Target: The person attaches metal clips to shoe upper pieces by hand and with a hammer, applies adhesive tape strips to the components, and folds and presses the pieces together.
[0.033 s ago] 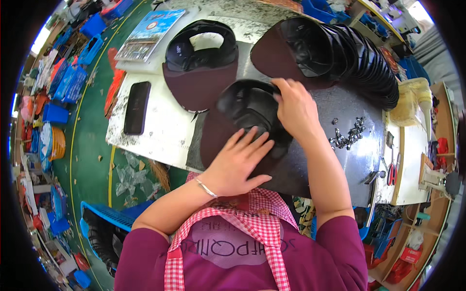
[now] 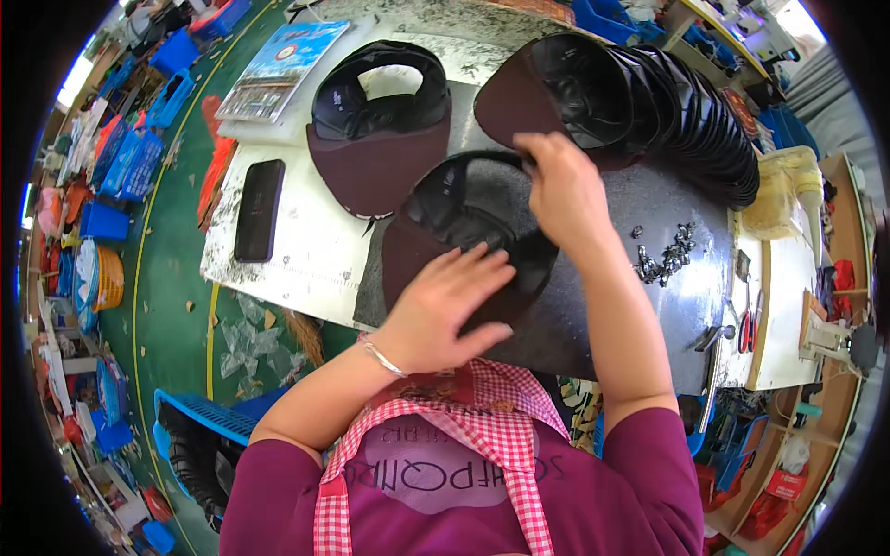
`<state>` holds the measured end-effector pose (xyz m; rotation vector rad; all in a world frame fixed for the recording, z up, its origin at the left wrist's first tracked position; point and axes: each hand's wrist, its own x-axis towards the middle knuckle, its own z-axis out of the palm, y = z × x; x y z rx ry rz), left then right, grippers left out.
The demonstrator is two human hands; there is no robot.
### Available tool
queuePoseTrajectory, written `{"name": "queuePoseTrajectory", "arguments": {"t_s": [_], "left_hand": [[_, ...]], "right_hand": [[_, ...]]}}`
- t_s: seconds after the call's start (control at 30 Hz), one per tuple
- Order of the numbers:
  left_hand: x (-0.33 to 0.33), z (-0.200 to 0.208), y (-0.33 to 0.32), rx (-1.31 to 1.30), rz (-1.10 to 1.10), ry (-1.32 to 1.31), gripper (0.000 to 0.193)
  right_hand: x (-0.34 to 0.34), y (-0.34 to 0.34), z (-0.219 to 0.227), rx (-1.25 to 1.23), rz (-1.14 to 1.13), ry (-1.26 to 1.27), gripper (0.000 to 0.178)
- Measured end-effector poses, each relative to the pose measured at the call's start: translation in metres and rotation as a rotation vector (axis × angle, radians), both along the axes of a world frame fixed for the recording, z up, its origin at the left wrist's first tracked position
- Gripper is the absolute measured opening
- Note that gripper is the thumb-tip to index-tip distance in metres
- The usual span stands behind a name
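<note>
A black shoe upper with a dark maroon front part (image 2: 408,259) lies on the dark mat (image 2: 667,315) before me. My left hand (image 2: 454,301) rests over its near side, fingers stretched out and slightly blurred. The fingers of my right hand (image 2: 564,185) are bent closed at the far right edge of its black back band; the fingertips are partly hidden. Just beyond lies a second, similar shoe upper (image 2: 378,162) with an oval opening. At the far right a long row of nested shoe uppers (image 2: 686,111) lies on its side.
A dark phone (image 2: 260,211) and a booklet (image 2: 283,69) lie on the white table's left part. Small black scraps (image 2: 667,259) sit right of my right forearm. Red-handled scissors (image 2: 747,329) and a metal rod (image 2: 712,371) are at the right edge. A blue basket (image 2: 199,412) stands lower left.
The shoe upper under my hands has shifted, and its opening shows more fully. My right hand has moved slightly up and left; my left hand has shifted slightly left.
</note>
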<state>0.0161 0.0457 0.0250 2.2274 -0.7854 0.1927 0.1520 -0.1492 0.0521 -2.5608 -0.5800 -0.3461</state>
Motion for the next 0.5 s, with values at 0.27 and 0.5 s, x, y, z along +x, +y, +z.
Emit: {"name": "queuePoseTrajectory", "arguments": {"t_s": [0.27, 0.5], "left_hand": [[0.096, 0.004, 0.092, 0.068, 0.51, -0.266, 0.042], [0.183, -0.025, 0.15, 0.7, 0.389, -0.349, 0.047]], "right_hand": [[0.15, -0.075, -0.007, -0.449, -0.609, -0.56, 0.05], [0.168, -0.107, -0.003, -0.61, -0.619, -0.475, 0.06]]}}
